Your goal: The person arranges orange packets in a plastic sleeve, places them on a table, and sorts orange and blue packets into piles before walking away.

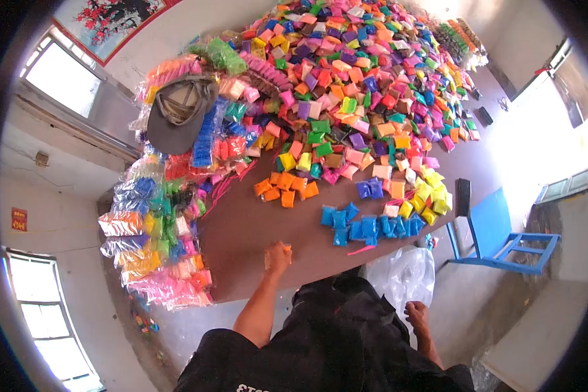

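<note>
My left hand point(277, 259) is closed above the near part of the brown table point(235, 242), with a bit of a small orange packet showing at the fingertips. My right hand point(417, 315) is down by my side, beyond the table edge, with curled fingers; what they hold, if anything, cannot be made out. Just above it hangs a clear plastic bag point(404, 271). Ahead of my left hand lies a group of orange packets point(286, 185). Blue packets point(369, 228) sit in a cluster near the front edge, and yellow packets point(431, 195) are farther right.
A large heap of multicoloured packets point(353, 72) covers the table's far part. Bagged rows of packets point(137, 225) line its left side, with a grey cap point(176, 111) on top. A black case point(463, 197) lies at the right edge, near a blue chair point(493, 225).
</note>
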The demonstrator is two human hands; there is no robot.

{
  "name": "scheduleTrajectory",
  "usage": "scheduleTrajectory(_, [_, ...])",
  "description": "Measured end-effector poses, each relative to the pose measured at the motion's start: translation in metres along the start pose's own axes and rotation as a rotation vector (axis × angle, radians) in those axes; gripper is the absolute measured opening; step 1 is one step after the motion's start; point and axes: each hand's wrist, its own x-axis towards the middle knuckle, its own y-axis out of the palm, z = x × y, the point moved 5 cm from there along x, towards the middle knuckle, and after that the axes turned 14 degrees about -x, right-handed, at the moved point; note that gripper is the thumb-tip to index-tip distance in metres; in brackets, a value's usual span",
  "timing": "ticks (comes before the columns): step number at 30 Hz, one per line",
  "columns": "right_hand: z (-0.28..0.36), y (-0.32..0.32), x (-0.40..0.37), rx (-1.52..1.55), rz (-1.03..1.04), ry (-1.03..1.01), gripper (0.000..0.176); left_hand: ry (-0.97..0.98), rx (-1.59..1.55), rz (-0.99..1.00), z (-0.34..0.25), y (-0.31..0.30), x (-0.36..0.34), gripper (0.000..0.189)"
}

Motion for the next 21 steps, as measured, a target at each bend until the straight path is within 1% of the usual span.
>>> scheduleTrajectory(3, [0.006, -0.021, 0.018, -0.095, 0.03, 0.012, 0.039, 0.027, -0.122, 0.034, -0.028, -0.008, -0.009, 0.032])
scheduleTrajectory(6, [0.003, -0.03, 0.032, -0.056, 0.009, -0.003, 0.039, 0.219, -0.131, -0.045, -0.047, -0.015, -0.024, 0.037])
scheduleTrajectory(8, [0.003, -0.033, 0.035, -0.049, 0.036, -0.004, 0.039, 0.198, -0.063, -0.068, -0.047, -0.014, -0.038, 0.036])
scheduleTrajectory(9, [0.008, -0.033, 0.031, -0.054, 0.039, -0.001, 0.039, 0.19, -0.027, -0.08, -0.045, -0.013, -0.047, 0.036])
scheduleTrajectory(12, [0.004, -0.025, 0.029, -0.014, 0.045, 0.009, 0.04, 0.179, -0.067, 0.019, -0.033, -0.012, -0.075, 0.032])
scheduleTrajectory(15, [-0.011, -0.009, 0.027, 0.004, 0.045, 0.005, 0.039, 0.235, -0.028, 0.081, -0.01, -0.006, -0.093, 0.03])
scheduleTrajectory(17, [-0.023, 0.005, 0.031, 0.003, 0.043, -0.017, 0.038, 0.257, -0.075, 0.123, 0.039, 0.011, -0.088, 0.028])
scheduleTrajectory(18, [-0.036, 0.011, 0.029, 0.008, 0.034, -0.018, 0.037, 0.275, -0.105, 0.178, 0.056, 0.022, -0.09, 0.027])
scheduleTrajectory(20, [-0.039, 0.019, 0.013, -0.024, 0.036, -0.014, 0.036, 0.254, -0.128, 0.23, 0.057, 0.017, -0.09, 0.024])
scheduleTrajectory(21, [-0.038, 0.024, 0.002, 0.018, 0.002, 0.021, 0.035, 0.272, -0.155, 0.245, 0.043, 0.01, -0.089, 0.023])
